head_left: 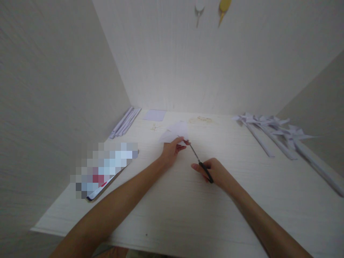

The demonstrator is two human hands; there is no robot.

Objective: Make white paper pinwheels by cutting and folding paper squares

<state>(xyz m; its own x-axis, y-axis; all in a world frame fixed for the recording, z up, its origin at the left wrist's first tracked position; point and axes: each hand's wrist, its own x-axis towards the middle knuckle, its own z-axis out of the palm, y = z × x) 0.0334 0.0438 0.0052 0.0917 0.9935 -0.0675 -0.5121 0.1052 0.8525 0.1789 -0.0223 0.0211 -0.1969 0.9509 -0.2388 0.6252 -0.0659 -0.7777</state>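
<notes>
My left hand (172,150) pinches a folded white paper (176,132) just above the pale wooden table (188,208), fingers closed on its near edge. My right hand (215,172) is wrapped round the black handles of a pair of scissors (200,163). The blades point up and left, with their tips at the paper beside my left fingers. Both forearms reach in from the bottom of the view.
Rolled white paper sticks (125,123) lie at the back left, with a flat lilac sheet (154,115) beside them. Several white paper pinwheels (276,134) on sticks lie at the right. A blurred-out flat object (104,168) lies at the left. Walls enclose three sides.
</notes>
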